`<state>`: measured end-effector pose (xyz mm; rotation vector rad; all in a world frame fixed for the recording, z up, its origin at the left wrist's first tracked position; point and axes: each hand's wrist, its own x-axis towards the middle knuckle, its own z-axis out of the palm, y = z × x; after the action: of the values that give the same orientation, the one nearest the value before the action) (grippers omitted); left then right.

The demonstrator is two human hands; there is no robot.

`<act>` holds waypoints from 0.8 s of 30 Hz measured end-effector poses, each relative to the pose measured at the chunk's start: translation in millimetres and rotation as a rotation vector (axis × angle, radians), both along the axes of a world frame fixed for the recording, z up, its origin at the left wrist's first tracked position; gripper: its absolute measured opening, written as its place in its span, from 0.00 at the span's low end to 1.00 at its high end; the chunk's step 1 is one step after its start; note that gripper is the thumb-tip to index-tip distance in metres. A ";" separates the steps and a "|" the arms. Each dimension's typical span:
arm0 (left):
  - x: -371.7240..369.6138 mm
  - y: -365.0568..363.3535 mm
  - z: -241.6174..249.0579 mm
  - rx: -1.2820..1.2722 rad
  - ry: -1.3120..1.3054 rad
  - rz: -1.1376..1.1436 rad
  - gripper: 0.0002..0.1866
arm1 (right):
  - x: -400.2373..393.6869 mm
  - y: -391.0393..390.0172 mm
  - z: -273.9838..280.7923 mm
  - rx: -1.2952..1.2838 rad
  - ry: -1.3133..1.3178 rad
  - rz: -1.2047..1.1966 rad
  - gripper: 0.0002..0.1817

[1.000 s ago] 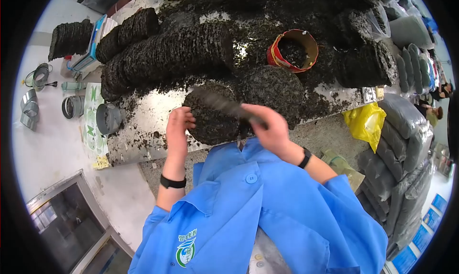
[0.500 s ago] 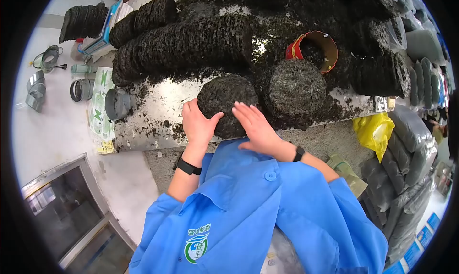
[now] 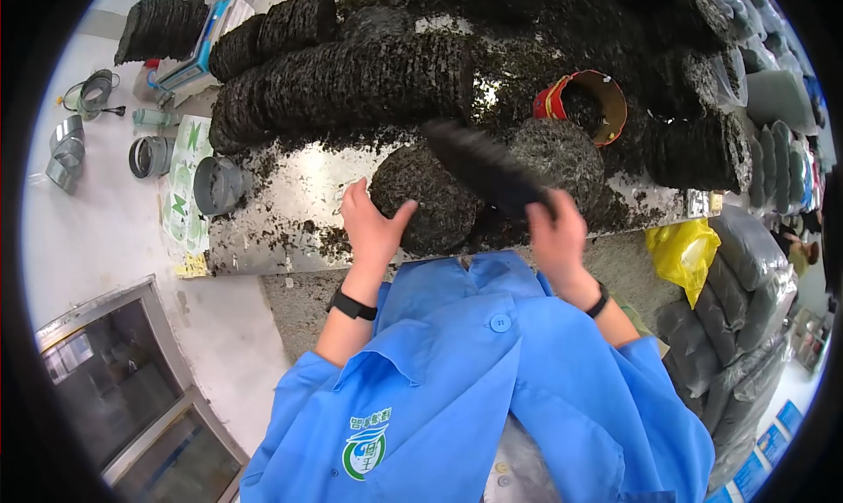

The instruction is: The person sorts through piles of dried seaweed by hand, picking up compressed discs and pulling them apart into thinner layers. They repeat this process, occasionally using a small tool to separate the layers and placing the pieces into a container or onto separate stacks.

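A round stack of dark dried seaweed discs (image 3: 420, 195) lies near the table's front edge. My left hand (image 3: 371, 226) is at its left side, thumb and fingers spread, the thumb by the stack's near rim. My right hand (image 3: 559, 235) grips one seaweed disc (image 3: 483, 169) by its edge. That disc is tilted up, blurred by motion, between the front stack and a second round seaweed stack (image 3: 558, 156) to the right. It partly hides both stacks.
Behind is a long row of upright seaweed discs (image 3: 342, 90). A red-edged round container (image 3: 612, 99) stands behind the right stack. Loose flakes litter the metal table (image 3: 307, 173). A grey ring (image 3: 218, 187) sits at left; a yellow bag (image 3: 683, 253) hangs at the right edge.
My right hand has moved right from the front stack and now holds a disc up on edge. My left hand has stayed beside the stack. The view has shifted slightly.
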<state>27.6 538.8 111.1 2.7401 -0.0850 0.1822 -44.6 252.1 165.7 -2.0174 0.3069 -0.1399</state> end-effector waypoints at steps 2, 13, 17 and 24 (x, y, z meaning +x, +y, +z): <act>-0.9 -0.9 -2.3 -0.025 0.085 0.030 0.46 | -0.9 -30.3 9.1 0.303 -0.116 -0.208 0.22; 23.3 15.4 16.5 -0.566 0.528 0.208 0.23 | 14.1 51.3 -16.6 -0.326 -0.129 0.771 0.59; 21.7 13.1 35.8 -0.953 0.594 0.252 0.15 | 32.1 50.8 -37.8 -0.342 -0.128 0.724 0.54; 12.7 7.9 16.4 -1.042 0.390 0.266 0.21 | 25.4 23.7 24.7 0.102 -0.108 0.181 0.21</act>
<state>40.3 546.8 127.5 1.6890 0.3776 -0.1965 -19.1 275.8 190.4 -1.9179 0.0605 -0.1166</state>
